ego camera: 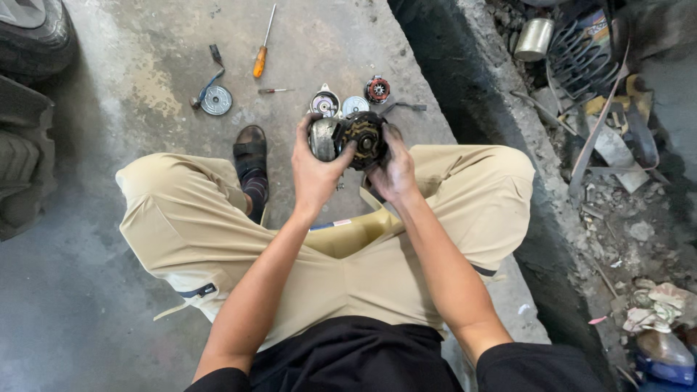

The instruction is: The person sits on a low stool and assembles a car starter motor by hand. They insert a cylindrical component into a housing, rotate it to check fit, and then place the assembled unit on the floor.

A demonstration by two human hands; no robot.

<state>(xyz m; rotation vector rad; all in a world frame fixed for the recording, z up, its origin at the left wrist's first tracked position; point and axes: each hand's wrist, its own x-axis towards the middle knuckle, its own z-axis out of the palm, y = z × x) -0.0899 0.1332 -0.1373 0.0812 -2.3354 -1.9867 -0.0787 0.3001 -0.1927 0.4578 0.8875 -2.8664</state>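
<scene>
Above my knees, I am gripping a greasy motor assembly [348,139] with my left hand [314,174] and right hand [393,173], both clamped around its sides. It is looking heavy, rigid and slippery, so I am judging the metal casing the safest hold.

motor part [356,138]: black, silver, brass-toned windings. screwdriver [260,62] handle orange. trousers [196,218] khaki. floor [145,87] grey, blotchy pale patches.

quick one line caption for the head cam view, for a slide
Seated on a concrete floor, a person grips a grimy motor assembly in left hand and right hand, loose parts and an orange-handled screwdriver beyond.
</scene>
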